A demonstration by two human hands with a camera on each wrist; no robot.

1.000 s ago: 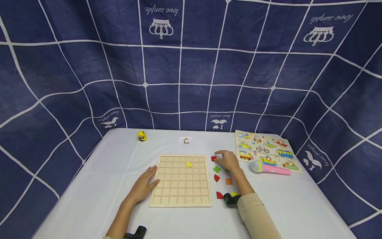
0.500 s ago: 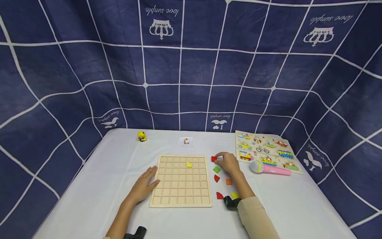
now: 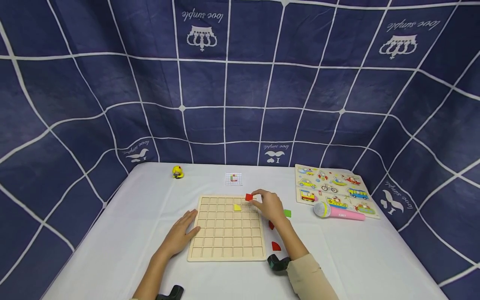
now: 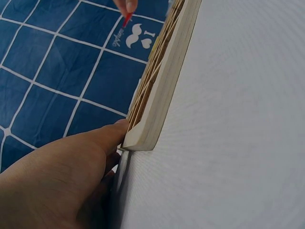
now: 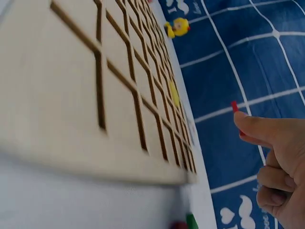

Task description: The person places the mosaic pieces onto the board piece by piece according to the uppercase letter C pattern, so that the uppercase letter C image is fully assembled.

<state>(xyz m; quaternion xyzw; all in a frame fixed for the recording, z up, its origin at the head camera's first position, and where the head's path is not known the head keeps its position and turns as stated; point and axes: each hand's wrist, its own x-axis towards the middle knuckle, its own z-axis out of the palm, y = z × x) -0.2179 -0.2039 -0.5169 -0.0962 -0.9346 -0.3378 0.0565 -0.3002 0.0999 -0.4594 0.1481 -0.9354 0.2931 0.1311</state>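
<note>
My right hand (image 3: 271, 206) pinches a small red square tile (image 3: 249, 197) between thumb and fingers, over the far right corner of the wooden grid board (image 3: 228, 231). In the right wrist view the tile (image 5: 234, 106) shows as a thin red edge at the fingertips, raised beside the board. A yellow tile with one rounded corner (image 3: 237, 207) sits in a far cell. My left hand (image 3: 181, 233) rests along the board's left edge with fingers extended; in the left wrist view its thumb touches the rim (image 4: 155, 121).
Red quarter-round tiles (image 3: 276, 246) and a green tile (image 3: 287, 213) lie right of the board, partly behind my forearm. A pattern card (image 3: 234, 179) lies beyond it. A yellow figurine (image 3: 178, 172) stands back left. A pink microphone (image 3: 345, 213) overlaps a picture puzzle (image 3: 330, 187) at right.
My right hand has picked the red square tile up from the table and carried it left over the board. A green tile shows where the hand was. The left hand stays still.
</note>
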